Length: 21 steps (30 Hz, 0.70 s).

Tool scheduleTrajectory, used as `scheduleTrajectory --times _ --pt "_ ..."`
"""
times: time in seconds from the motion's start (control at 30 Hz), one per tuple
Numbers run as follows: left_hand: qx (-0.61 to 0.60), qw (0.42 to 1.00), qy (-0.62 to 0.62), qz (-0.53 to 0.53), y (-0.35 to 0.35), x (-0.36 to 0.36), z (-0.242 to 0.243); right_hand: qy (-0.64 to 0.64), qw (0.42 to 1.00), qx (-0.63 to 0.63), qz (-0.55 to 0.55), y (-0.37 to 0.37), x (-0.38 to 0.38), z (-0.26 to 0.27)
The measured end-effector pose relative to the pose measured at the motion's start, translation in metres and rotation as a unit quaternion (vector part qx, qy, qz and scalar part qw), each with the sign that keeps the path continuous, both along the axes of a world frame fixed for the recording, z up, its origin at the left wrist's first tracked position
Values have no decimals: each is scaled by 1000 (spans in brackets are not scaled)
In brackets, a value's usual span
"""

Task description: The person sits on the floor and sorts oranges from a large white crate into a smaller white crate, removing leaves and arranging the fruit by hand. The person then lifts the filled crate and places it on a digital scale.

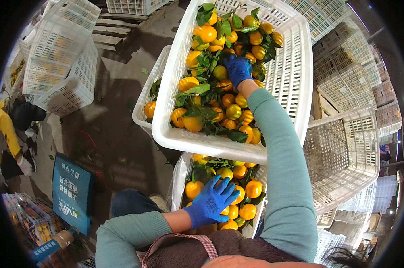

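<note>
My right hand [237,68], in a blue coated glove, reaches among leafy orange citrus fruits [233,111] in a large white plastic crate [205,147]; its fingertips are hidden, so its grip does not show. My left hand [212,201], gloved in blue too, lies palm down with spread fingers on citrus fruits [248,211] in a smaller white crate [185,177] close to my body. A plastic liner shows along that crate's left side. The large crate overlaps the far end of the near one. Green leaves and stems lie between the fruits in both.
Another crate [140,107] with fruit stands partly beneath the large crate's left side. An empty white crate [342,157] is at right, before stacked crates [346,70]. More crates [68,83] stand upper left. A blue box [71,194] and a person in yellow sleeves [7,130] are at left.
</note>
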<state>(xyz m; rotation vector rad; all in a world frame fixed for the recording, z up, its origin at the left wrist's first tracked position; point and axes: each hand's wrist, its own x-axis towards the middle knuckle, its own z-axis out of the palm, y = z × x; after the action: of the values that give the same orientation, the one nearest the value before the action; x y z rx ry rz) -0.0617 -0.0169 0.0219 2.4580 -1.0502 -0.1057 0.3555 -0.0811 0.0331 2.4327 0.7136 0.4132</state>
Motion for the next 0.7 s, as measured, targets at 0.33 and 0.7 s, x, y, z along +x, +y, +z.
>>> scheduleTrajectory --times 0.33,0.7 --pt "7 1000 -4 -7 2 5 8 180 907 379 -18 -67 -29 95" --pt "-117 991 -43 39 -3 -4 -1 650 426 629 -11 -122 -293 146"
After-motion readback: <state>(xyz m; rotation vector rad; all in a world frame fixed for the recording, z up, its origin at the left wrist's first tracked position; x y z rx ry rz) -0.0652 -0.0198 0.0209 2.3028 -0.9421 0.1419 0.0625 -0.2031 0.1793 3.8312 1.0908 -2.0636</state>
